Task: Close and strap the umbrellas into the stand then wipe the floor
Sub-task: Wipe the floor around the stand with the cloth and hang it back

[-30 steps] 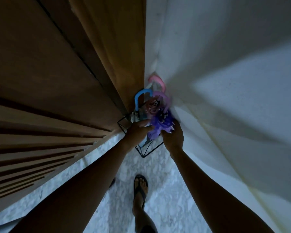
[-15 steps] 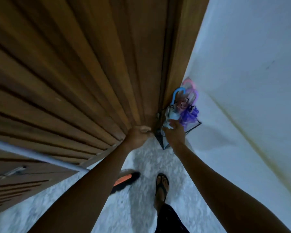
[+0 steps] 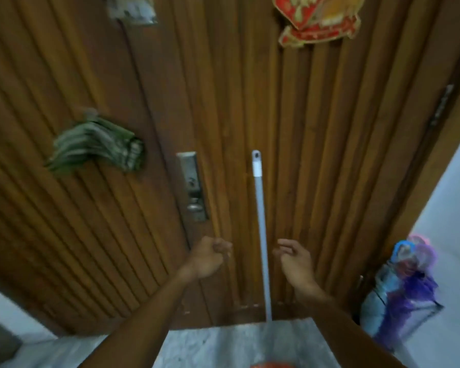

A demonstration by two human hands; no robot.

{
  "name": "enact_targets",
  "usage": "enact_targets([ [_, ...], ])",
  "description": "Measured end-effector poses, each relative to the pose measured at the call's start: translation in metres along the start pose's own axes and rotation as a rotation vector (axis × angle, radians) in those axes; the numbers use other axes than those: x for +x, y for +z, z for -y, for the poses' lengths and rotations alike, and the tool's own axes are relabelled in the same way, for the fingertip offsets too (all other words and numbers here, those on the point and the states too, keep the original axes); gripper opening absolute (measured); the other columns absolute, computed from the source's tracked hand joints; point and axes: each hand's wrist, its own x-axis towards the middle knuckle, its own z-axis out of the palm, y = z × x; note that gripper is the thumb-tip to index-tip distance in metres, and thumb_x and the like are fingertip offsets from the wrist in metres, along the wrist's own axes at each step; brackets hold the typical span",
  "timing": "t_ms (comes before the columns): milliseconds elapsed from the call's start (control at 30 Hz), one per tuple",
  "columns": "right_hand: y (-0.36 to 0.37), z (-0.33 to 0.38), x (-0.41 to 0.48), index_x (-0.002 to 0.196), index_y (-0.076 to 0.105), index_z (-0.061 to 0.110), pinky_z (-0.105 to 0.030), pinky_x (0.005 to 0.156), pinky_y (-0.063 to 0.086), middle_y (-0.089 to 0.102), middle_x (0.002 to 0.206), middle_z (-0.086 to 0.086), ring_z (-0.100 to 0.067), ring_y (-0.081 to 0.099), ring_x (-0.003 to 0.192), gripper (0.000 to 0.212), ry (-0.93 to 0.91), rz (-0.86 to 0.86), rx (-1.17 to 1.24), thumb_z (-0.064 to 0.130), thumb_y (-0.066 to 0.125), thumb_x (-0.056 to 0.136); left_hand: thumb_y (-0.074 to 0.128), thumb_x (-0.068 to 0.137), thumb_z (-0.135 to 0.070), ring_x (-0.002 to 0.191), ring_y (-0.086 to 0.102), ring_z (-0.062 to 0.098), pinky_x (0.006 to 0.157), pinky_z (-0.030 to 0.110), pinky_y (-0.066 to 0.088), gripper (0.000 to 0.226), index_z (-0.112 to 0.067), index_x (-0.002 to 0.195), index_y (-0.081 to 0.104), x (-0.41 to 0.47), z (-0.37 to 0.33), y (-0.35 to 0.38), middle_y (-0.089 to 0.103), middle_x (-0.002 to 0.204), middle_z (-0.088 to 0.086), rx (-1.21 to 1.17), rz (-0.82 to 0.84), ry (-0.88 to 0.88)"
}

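Your umbrellas [image 3: 406, 285] stand closed and bunched at four o'clock, curved handles up, in the corner where the wooden door [image 3: 91, 221] meets the white wall [image 3: 452, 208]. At centre a pale long pole [image 3: 260, 235] leans upright on the door, reaching down to the marble floor [image 3: 223, 341]. Your left hand [image 3: 207, 258], at its nine o'clock, is clenched on nothing — your right hand [image 3: 294, 258], at three o'clock, is loosely curled just beside it, apart.

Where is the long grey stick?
Head view, centre: the grey pole stands upright against the wooden door, between the left hand and right hand.
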Motion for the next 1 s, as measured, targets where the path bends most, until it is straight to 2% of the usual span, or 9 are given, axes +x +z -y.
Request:
enact_targets([
  [67,0.040,0.030,-0.029,0.107,0.069,0.001,-0.009,0.045,0.040,0.066,0.088,-0.010,-0.013,0.054,0.060,0.021,-0.090,0.089,0.003,-0.009,0.066,0.088,0.060,0.088,0.005,0.109,0.064,0.024,0.091,0.027,0.053,0.032,-0.008,0.115,0.071,-0.022,0.000,-0.045,0.065,0.106,0.004,-0.030,-0.063,0.008],
  [167,0.089,0.061,-0.051,0.107,0.070,0.008,-0.007,0.052,0.042,0.068,0.099,-0.009,-0.009,0.058,0.072,0.022,-0.170,0.162,0.034,-0.005,0.066,0.090,0.055,0.091,0.008,0.109,0.060,0.018,0.077,0.012,0.052,0.030,-0.004,0.115,0.068,-0.044,0.005,-0.110,0.063,0.110,0.004,-0.001,-0.116,0.007],
  [333,0.157,0.116,-0.090,0.103,0.069,0.019,-0.014,0.068,0.043,0.067,0.103,0.007,-0.001,0.059,0.090,0.020,-0.264,0.280,0.022,0.003,0.065,0.093,0.062,0.097,-0.016,0.106,0.056,0.010,0.087,0.024,0.048,0.025,-0.021,0.120,0.067,-0.067,0.016,-0.185,0.060,0.113,-0.010,0.068,-0.248,0.055],
  [433,0.194,0.143,-0.095,0.097,0.070,0.023,-0.018,0.070,0.045,0.068,0.100,0.009,-0.006,0.062,0.093,0.018,-0.327,0.297,0.012,0.007,0.069,0.091,0.066,0.095,-0.026,0.085,0.056,0.011,0.077,0.034,0.049,0.020,-0.026,0.115,0.069,-0.067,0.016,-0.223,0.063,0.106,-0.005,0.070,-0.348,0.062],
  [500,0.218,0.161,-0.094,0.096,0.071,0.024,-0.018,0.067,0.044,0.067,0.100,0.009,-0.003,0.060,0.090,0.015,-0.360,0.304,0.005,0.010,0.070,0.091,0.067,0.094,-0.027,0.087,0.056,0.010,0.074,0.032,0.047,0.017,-0.028,0.111,0.070,-0.063,0.014,-0.247,0.062,0.109,-0.007,0.071,-0.408,0.068],
  [600,0.256,0.185,-0.087,0.098,0.072,0.024,-0.019,0.069,0.045,0.067,0.103,0.010,0.001,0.058,0.092,0.013,-0.423,0.327,0.000,0.013,0.070,0.091,0.069,0.092,-0.026,0.088,0.056,0.013,0.080,0.038,0.053,0.015,-0.031,0.105,0.071,-0.045,0.020,-0.279,0.068,0.111,-0.005,0.071,-0.475,0.088],
  [767,0.320,0.213,-0.064,0.097,0.073,0.023,-0.029,0.090,0.052,0.071,0.103,0.010,-0.006,0.064,0.101,0.016,-0.462,0.345,0.035,0.010,0.071,0.089,0.069,0.090,-0.019,0.113,0.060,0.012,0.090,0.024,0.045,0.012,-0.027,0.098,0.072,-0.009,0.033,-0.323,0.066,0.105,-0.012,0.089,-0.544,0.158],
  [867,0.348,0.227,-0.046,0.095,0.073,0.023,-0.024,0.082,0.050,0.072,0.101,0.010,-0.007,0.065,0.100,0.015,-0.481,0.319,0.041,0.009,0.071,0.088,0.068,0.091,-0.019,0.119,0.060,0.014,0.098,0.028,0.048,0.015,-0.025,0.103,0.073,0.016,0.039,-0.347,0.070,0.119,-0.007,0.161,-0.564,0.177],
  [1000,0.372,0.247,-0.022,0.091,0.072,0.026,-0.024,0.085,0.052,0.072,0.098,0.011,-0.008,0.066,0.100,0.018,-0.536,0.293,0.057,0.009,0.071,0.088,0.065,0.091,-0.024,0.083,0.060,0.008,0.077,0.019,0.048,0.022,-0.026,0.113,0.072,0.047,0.047,-0.374,0.066,0.129,-0.004,0.219,-0.662,0.212],
])
